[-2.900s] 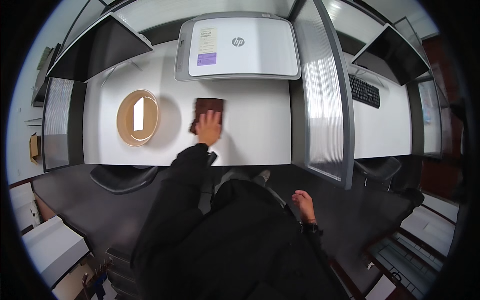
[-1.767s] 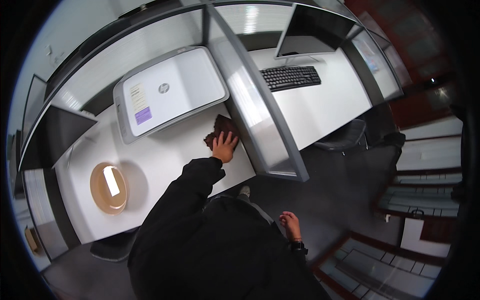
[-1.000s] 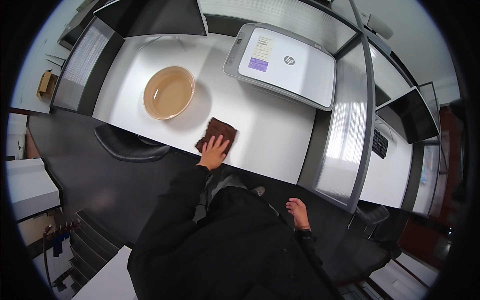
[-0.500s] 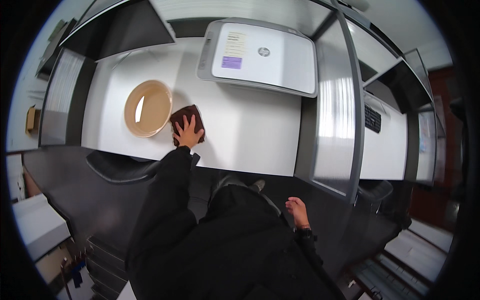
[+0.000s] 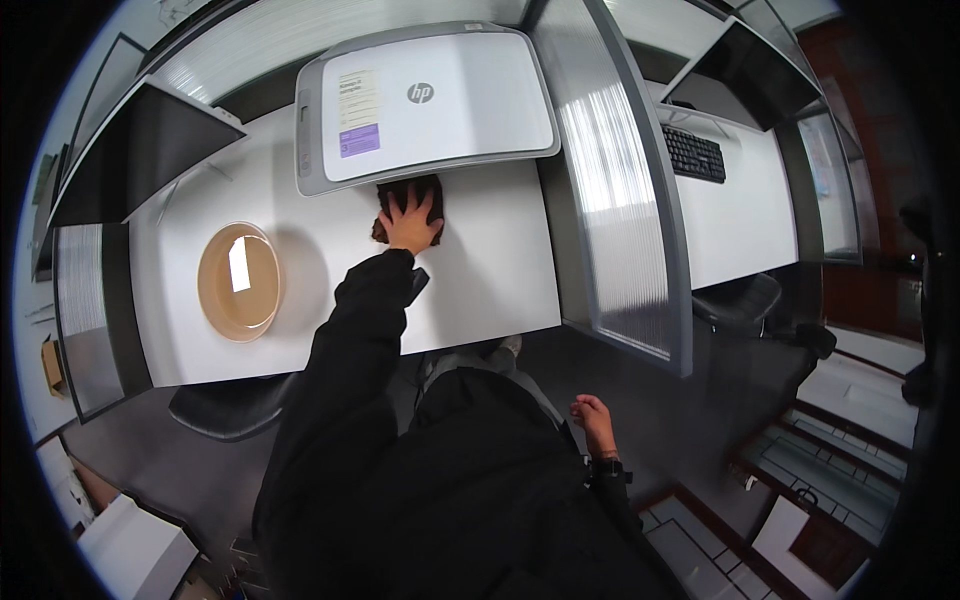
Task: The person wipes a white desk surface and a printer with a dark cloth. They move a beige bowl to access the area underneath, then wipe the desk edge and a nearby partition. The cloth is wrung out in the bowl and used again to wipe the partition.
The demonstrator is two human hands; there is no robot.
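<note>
My left hand (image 5: 409, 224) lies spread over a dark brown cloth (image 5: 433, 188), pressing it flat on the white desk (image 5: 490, 265). The cloth sits right at the front edge of a white and grey printer (image 5: 450, 115), and the palm and fingers hide part of it. Off to the left stands a beige basin (image 5: 205, 290) holding liquid that reflects a bright light. Low on the right, away from the desk, my right hand (image 5: 597, 424) hangs in the air with its fingers curled closed, and nothing shows in it.
A dark monitor (image 5: 140, 150) stands at the desk's back left. The desk's right side is bounded by a ribbed translucent partition (image 5: 615, 180); beyond it are a black keyboard (image 5: 692, 153) and another monitor (image 5: 745, 75). A black chair (image 5: 230, 408) is tucked under the front left edge.
My left hand has slid the cloth from beside the basin, away and to the right, up to the printer's front. The view has shifted too. My right hand stays curled at my side.
</note>
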